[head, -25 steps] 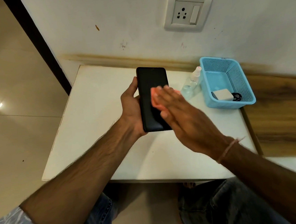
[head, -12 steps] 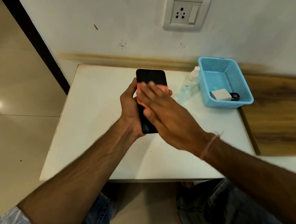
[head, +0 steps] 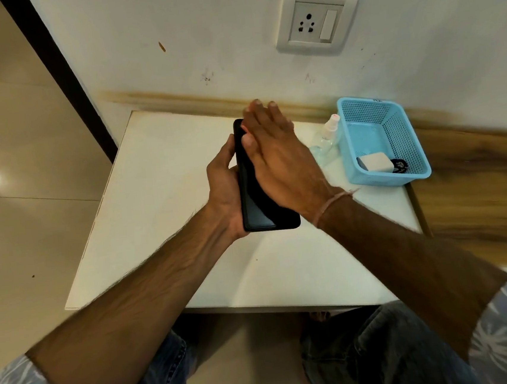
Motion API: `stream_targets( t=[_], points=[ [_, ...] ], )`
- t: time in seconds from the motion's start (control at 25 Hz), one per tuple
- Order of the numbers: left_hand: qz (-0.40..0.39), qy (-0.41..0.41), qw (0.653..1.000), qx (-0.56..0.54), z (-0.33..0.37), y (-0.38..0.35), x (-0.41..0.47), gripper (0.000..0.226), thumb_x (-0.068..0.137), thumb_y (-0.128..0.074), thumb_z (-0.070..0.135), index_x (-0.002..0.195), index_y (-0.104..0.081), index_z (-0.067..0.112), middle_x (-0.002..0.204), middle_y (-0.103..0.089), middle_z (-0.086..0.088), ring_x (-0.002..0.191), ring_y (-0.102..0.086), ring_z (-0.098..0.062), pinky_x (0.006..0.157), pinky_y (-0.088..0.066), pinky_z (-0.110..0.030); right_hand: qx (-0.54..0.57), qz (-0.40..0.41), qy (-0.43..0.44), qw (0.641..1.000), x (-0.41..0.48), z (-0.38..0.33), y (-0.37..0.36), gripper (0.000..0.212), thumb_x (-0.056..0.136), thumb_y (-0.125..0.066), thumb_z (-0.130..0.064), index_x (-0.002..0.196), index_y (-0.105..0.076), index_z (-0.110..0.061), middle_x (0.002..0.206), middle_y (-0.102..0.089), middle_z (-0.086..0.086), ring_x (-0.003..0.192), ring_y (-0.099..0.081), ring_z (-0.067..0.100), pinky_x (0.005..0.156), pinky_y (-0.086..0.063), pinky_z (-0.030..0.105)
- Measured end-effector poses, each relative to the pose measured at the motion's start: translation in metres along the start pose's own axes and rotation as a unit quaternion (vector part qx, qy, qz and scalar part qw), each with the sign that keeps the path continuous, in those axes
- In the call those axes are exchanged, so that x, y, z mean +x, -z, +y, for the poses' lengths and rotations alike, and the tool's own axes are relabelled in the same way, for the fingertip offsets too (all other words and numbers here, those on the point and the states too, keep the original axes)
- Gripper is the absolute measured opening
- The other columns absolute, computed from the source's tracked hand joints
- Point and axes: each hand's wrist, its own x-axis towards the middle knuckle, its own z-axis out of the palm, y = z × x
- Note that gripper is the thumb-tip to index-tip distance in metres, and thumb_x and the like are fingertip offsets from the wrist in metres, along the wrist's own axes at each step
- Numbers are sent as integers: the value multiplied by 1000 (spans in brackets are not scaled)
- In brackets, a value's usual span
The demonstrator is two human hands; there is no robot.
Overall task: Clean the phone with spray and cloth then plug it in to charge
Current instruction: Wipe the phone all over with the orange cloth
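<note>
My left hand (head: 225, 182) grips a black phone (head: 260, 212) by its left edge above the white table (head: 160, 200). My right hand (head: 276, 155) lies flat on the screen with straight fingers, pressing a pink cloth (head: 245, 131) of which only a sliver shows at the phone's top. The fingertips reach past the phone's top edge. A clear spray bottle (head: 326, 140) lies on the table to the right, against the blue basket (head: 399, 109). A white charger block (head: 374, 162) and a black cable (head: 400, 166) lie in the basket.
A wall socket with a switch (head: 316, 21) sits on the white wall above the table. A wooden surface (head: 475, 189) adjoins the table on the right. Tiled floor (head: 13, 184) lies to the left. My knees in jeans are under the table's near edge.
My right hand with the cloth has slid up the screen from the phone's middle to past its top edge. The phone's lower half now shows. My left hand keeps its grip.
</note>
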Motion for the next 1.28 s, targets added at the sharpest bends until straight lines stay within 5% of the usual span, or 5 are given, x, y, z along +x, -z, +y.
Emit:
stream_targets(
  t=[0.32, 0.64, 1.0, 1.16, 1.28],
  points=[
    [12, 17, 999, 30, 7, 8, 1, 82, 91, -41, 68, 130, -63, 0, 115, -68, -20, 95, -65, -33, 87, -55, -38, -12, -50, 143, 988, -97, 9, 2, 52, 105, -26, -34, 152, -24, -12, 160, -19, 1, 150, -8, 14, 122, -16, 35],
    [12, 33, 999, 23, -5, -1, -2, 65, 93, -46, 62, 124, -71, 10, 127, -68, -14, 112, -66, -31, 102, -49, -39, 4, -1, -19, 1000, -13, 7, 1, 51, 106, -23, -31, 152, -24, -9, 161, -15, 5, 150, -4, 18, 123, -5, 32],
    [6, 33, 999, 23, 10, 9, 0, 83, 92, -40, 68, 132, -62, 0, 116, -68, -19, 95, -65, -33, 88, -54, -39, -16, -55, 162, 985, -103, 12, -1, 53, 104, -26, -36, 150, -28, -10, 159, -22, 4, 149, -13, 16, 121, -21, 40],
    [18, 45, 999, 20, 4, 4, 2, 77, 91, -43, 68, 125, -68, 4, 119, -69, -17, 102, -69, -34, 89, -57, -40, -3, -29, 83, 996, -73, 20, 5, 50, 105, -27, -28, 151, -23, -8, 161, -16, 5, 150, -6, 16, 122, -14, 39],
    [-4, 47, 999, -4, 2, -1, -3, 73, 93, -42, 64, 141, -57, 11, 143, -57, -15, 129, -58, -31, 108, -46, -39, -2, -18, 2, 1000, -43, 3, -3, 51, 106, -24, -30, 153, -19, -11, 162, -9, 3, 150, 0, 15, 122, -4, 34]
  ],
)
